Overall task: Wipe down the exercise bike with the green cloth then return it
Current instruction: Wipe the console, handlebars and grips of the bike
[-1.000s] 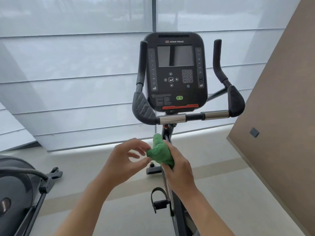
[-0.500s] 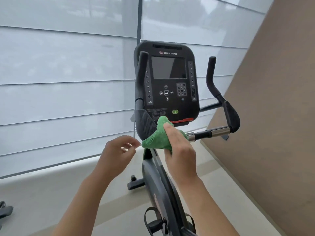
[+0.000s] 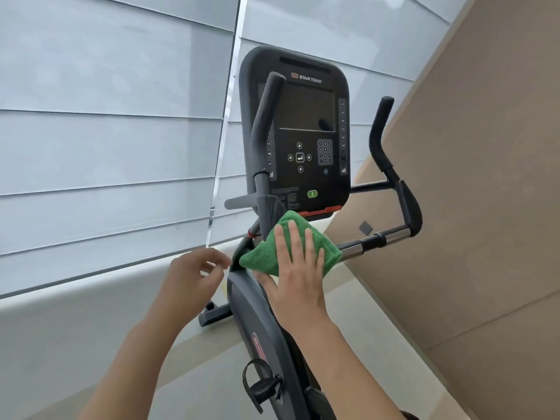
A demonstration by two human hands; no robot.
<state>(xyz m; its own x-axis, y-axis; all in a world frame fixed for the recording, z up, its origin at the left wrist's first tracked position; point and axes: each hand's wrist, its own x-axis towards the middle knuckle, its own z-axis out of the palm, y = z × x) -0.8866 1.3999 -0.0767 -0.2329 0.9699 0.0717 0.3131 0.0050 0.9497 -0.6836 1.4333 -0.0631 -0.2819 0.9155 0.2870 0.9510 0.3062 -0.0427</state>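
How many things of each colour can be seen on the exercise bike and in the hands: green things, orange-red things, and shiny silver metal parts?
Green: 2, the folded green microfibre cloth under the right hand, and the small green oval button.
Orange-red: 1, the orange-red strip at the console's lower edge.
Shiny silver: 2, the chrome bar sections.
Total: 5.

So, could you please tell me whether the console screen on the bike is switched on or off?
Off, it seems: the console screen is dark and shows only a reflection, no readout.
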